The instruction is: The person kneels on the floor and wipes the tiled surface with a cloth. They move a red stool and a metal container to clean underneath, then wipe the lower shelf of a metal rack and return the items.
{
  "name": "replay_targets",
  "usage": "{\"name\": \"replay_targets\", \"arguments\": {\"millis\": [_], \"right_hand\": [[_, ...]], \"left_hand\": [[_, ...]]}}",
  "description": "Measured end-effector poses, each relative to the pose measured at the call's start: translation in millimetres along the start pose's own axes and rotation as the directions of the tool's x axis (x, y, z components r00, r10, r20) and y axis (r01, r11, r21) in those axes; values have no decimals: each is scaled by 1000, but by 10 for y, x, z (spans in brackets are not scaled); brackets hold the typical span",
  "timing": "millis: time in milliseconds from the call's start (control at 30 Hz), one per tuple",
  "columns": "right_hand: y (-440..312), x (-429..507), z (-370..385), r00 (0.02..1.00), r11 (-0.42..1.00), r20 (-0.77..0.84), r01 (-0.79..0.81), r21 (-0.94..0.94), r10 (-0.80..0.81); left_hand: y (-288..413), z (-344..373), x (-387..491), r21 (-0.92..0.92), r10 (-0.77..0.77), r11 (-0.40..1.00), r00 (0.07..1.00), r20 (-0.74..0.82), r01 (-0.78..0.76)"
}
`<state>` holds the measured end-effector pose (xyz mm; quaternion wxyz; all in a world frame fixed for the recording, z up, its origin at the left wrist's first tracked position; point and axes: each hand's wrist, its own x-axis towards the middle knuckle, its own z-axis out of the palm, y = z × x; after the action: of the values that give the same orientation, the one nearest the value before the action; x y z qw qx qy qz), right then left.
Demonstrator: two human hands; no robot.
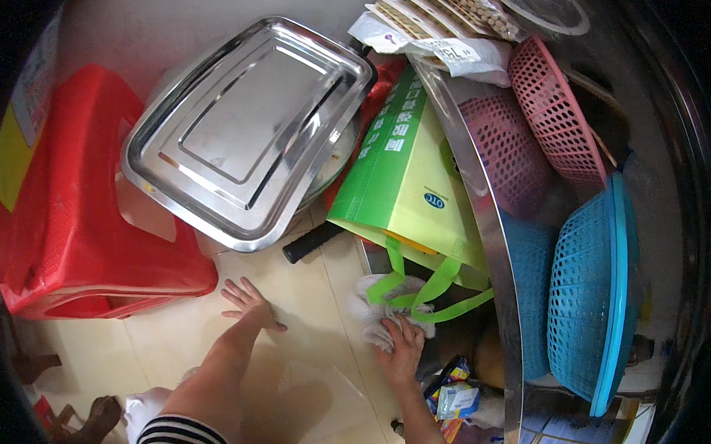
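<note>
My left hand (pixel 248 307) rests on the cream tiled floor (pixel 312 279) with its fingers spread and nothing in it. To its right, my right hand (pixel 403 346) grips a bunched white cloth (pixel 381 331), fingers curled over the fabric. The cloth lies low, by the dark space under a metal shelf. Over it hang the green handles of a green and yellow-green shopping bag (pixel 409 188), which bears printing and lies tilted with its mouth towards me. Part of the cloth is hidden behind these handles and my fingers.
Left stands a red plastic stool (pixel 85 212). A stainless-steel tray (pixel 247 130) lies ahead, above a black-gripped handle (pixel 313 242). Along the right runs the metal shelf edge (pixel 499 221), with pink (pixel 562 117) and blue plastic baskets (pixel 582 294). Colourful packets (pixel 455 398) lie below it.
</note>
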<state>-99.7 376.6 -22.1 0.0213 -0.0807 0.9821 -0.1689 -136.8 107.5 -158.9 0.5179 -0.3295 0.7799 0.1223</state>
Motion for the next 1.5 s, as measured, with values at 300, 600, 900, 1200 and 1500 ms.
{"name": "replay_targets", "arguments": {"millis": [300, 600, 900, 1200, 1500], "right_hand": [[-988, 982, -441, 991, 838, -2, -110, 535, 132], [-70, 1535, -1158, 802, -73, -203, 292, 954, 562], [1118, 775, -1197, 566, 118, -191, 164, 979, 802], [1459, 172, -899, 479, 95, -100, 34, 995, 872], [1257, 1004, -1267, 634, 99, -110, 53, 994, 766]], "left_hand": [[11, 36, 66, 41, 57, 998, 998, -38, -56], [-71, 28, 59, 31, 43, 999, 999, -26, -43], [2, -28, -28, -14, 63, 998, 998, -24, -63], [-35, 24, 62, -5, 56, 998, 997, -57, -56], [-45, 27, 58, -74, 80, 994, 993, -88, -86]]}}
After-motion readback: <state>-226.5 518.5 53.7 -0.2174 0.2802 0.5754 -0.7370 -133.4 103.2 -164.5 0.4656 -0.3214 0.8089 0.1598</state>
